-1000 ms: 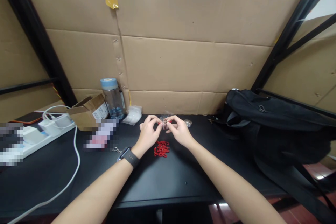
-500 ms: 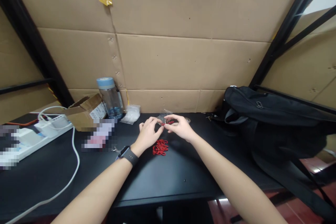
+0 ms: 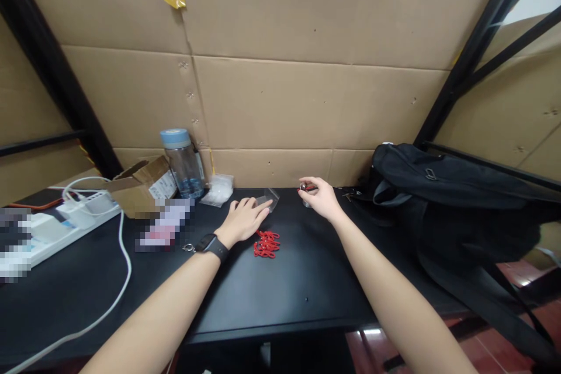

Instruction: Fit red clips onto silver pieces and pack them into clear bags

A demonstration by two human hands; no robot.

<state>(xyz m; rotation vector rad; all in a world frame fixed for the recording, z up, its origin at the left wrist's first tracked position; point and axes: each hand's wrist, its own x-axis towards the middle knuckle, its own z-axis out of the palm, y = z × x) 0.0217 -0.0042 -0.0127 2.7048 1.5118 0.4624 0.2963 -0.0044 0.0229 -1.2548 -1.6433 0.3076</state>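
My left hand [image 3: 243, 219] lies palm down on the black table with its fingers stretched out. Its fingertips touch a small clear plastic bag [image 3: 270, 198]. Farther right, my right hand [image 3: 323, 197] is raised a little, thumb and fingers pinching a small red cord [image 3: 310, 187] with a shiny round piece on it. Something small and greyish shows just below these fingers, mostly hidden. Between my forearms, a little pile of red cord loops [image 3: 267, 244] with small shiny bits rests on the table.
On the left stand a blue-lidded bottle [image 3: 180, 166], an opened cardboard box [image 3: 142, 187] and a white power strip [image 3: 90, 216] with a cable. A bag of white material [image 3: 219, 189] lies near the cardboard wall. A black backpack [image 3: 456, 204] fills the right side.
My hands have moved apart. The right one has gone right with the red cord, while the left has flattened onto the table by the clear bag.
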